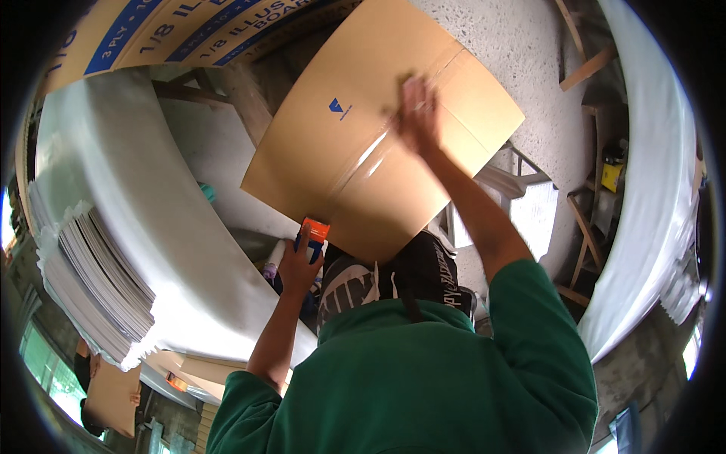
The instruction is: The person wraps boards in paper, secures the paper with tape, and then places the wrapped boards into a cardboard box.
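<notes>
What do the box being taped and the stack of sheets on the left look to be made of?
The box looks like brown corrugated cardboard, matte, with glossy clear tape glinting along its seam. The stack of sheets looks like thin grey-white board or paper, edges layered and ragged; the exact material is unclear.

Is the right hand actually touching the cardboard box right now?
Touching. The head view shows the right hand pressed flat on the cardboard box, along its taped seam, no gap visible.

White sheet stack [98, 280] lies on the white table [144, 189]
</notes>
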Demonstrator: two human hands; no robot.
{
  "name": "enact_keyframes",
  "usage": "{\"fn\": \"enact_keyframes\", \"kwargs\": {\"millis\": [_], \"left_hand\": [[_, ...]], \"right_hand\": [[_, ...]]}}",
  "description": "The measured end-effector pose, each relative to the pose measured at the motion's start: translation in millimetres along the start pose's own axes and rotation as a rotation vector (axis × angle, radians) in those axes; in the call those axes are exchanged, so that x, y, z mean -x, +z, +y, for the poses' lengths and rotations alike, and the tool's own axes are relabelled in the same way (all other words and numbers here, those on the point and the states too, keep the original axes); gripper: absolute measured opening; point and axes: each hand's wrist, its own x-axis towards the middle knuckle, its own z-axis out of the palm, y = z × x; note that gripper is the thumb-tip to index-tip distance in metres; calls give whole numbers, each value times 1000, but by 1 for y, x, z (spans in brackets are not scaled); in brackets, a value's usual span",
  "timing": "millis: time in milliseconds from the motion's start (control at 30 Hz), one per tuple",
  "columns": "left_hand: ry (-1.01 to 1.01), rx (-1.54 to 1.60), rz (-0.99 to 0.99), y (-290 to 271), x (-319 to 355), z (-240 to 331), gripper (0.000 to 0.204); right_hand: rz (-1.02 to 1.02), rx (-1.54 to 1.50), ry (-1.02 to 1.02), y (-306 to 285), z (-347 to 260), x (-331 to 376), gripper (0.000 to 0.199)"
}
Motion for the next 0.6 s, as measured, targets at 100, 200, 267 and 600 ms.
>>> {"fn": "enact_keyframes", "kwargs": {"millis": [100, 200, 267, 600], "left_hand": [[-16, -8, -25, -2, 2, 3, 79], [-63, -19, -95, -9, 0, 9, 79], [-75, -4, -133, -14, 2, 8, 79], [-112, -32, -160, -2, 51, -43, 78]], "right_hand": [[-159, -201, -299, 21, -75, 99, 68], [-226, -130, -443, 22, -112, 148, 68], [-264, -146, -456, 13, -118, 150, 70], [-413, -339, -428, 1, -106, 136, 80]]}}
